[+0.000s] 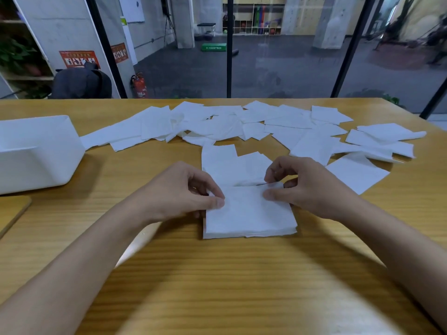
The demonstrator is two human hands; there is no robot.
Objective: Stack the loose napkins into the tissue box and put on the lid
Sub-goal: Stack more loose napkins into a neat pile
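Right in front of me on the tabletop [242, 274] sits a squared stack of napkins [249, 216], and both my hands are on it. My left hand [183, 189] pinches the top sheet's left edge between thumb and forefinger. My right hand [307, 187] pinches its far right corner, fingers curled. Just behind the stack lies an unfolded napkin [227, 160]. Farther back, loose napkins [285, 122] lie in an overlapping band across the tabletop. The white tissue box [36, 151] stands at my far left, well apart from the stack, with the corner of a wooden lid [12, 213] near it.
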